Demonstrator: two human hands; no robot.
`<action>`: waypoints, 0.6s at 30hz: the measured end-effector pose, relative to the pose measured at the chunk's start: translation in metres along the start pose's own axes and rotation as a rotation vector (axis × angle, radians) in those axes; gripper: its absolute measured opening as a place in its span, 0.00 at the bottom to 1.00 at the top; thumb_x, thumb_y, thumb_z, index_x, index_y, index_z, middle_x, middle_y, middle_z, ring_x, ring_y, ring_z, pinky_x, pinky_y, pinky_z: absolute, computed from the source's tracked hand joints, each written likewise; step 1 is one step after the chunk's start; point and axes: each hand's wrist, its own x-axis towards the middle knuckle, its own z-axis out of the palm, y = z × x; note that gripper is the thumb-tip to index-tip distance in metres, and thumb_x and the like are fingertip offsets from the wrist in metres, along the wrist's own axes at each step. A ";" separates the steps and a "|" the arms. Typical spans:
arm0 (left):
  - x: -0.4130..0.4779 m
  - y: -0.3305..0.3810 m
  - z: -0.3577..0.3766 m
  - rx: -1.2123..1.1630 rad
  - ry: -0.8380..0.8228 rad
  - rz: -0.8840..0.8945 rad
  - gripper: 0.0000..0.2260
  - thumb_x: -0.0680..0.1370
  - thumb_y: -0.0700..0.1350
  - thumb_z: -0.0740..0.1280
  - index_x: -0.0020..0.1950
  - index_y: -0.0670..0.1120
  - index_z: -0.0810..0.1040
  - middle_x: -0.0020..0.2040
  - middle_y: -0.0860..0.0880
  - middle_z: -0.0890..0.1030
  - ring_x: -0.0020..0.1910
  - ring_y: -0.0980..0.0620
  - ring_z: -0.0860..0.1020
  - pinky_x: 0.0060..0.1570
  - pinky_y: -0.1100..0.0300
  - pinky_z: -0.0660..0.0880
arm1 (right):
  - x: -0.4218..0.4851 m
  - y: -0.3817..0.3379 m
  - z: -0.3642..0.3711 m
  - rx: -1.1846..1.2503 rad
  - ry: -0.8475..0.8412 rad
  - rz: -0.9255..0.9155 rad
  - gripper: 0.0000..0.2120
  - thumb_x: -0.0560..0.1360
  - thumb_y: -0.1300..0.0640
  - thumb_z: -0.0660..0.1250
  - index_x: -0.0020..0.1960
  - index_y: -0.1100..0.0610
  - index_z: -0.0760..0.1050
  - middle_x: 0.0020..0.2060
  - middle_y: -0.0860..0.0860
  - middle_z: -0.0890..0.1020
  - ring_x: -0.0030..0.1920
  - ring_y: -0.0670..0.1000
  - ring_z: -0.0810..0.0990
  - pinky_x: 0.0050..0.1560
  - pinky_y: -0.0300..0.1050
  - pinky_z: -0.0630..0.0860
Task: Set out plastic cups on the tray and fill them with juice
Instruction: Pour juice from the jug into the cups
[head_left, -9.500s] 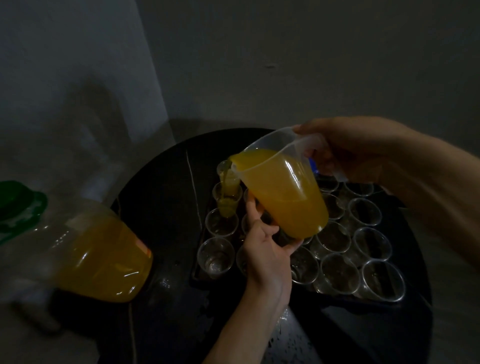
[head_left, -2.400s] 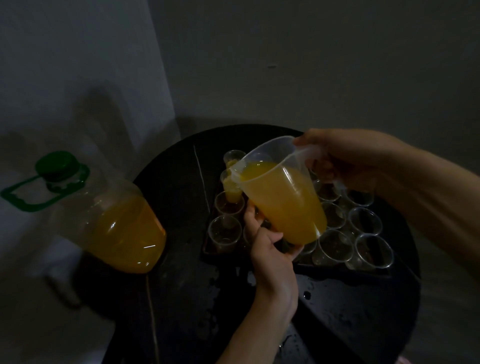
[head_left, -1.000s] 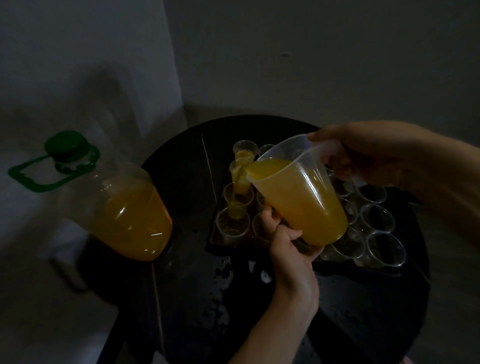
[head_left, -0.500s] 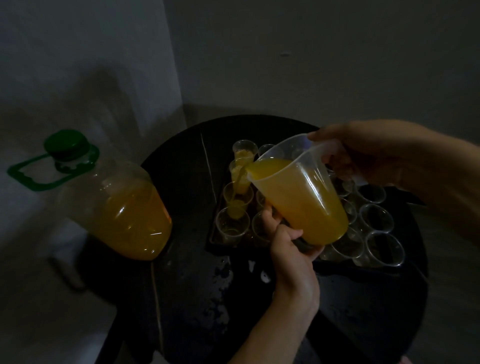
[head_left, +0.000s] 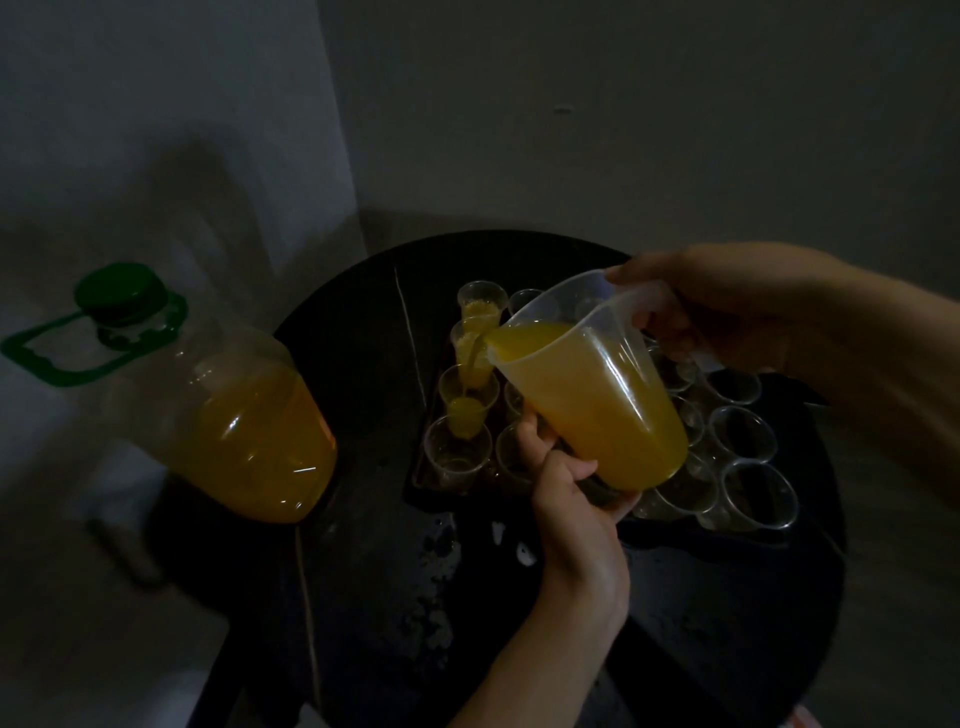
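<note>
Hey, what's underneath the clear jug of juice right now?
The left hand supports the jug from below. Beneath both sit clear cups on the dark tray; those directly under the jug are covered, so their fill cannot be seen.

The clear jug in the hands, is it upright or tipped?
Tipped. The jug leans spout-down toward the left, and a thin stream of juice runs from it into a cup on the tray.

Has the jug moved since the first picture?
Yes. The jug has come one cup nearer along the tray's left row, now pouring into the third cup.
</note>
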 end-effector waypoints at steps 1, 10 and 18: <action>-0.001 0.000 0.000 0.001 0.000 -0.002 0.28 0.75 0.36 0.56 0.70 0.61 0.69 0.66 0.52 0.74 0.62 0.47 0.75 0.60 0.34 0.75 | 0.000 0.000 -0.001 -0.007 0.002 0.003 0.13 0.79 0.47 0.65 0.44 0.56 0.75 0.22 0.48 0.70 0.23 0.46 0.67 0.31 0.42 0.63; -0.003 0.002 0.004 0.005 0.011 -0.006 0.28 0.76 0.36 0.55 0.69 0.63 0.69 0.63 0.54 0.74 0.59 0.49 0.76 0.61 0.33 0.75 | -0.002 0.000 -0.001 0.015 -0.002 0.005 0.11 0.79 0.47 0.66 0.46 0.55 0.75 0.23 0.49 0.70 0.24 0.46 0.67 0.33 0.42 0.65; -0.005 0.003 0.003 -0.008 0.010 -0.009 0.27 0.76 0.36 0.54 0.67 0.63 0.69 0.62 0.55 0.74 0.59 0.49 0.75 0.62 0.33 0.74 | -0.002 0.000 0.000 0.027 -0.005 0.016 0.11 0.78 0.47 0.66 0.49 0.56 0.76 0.24 0.49 0.69 0.25 0.47 0.67 0.31 0.41 0.66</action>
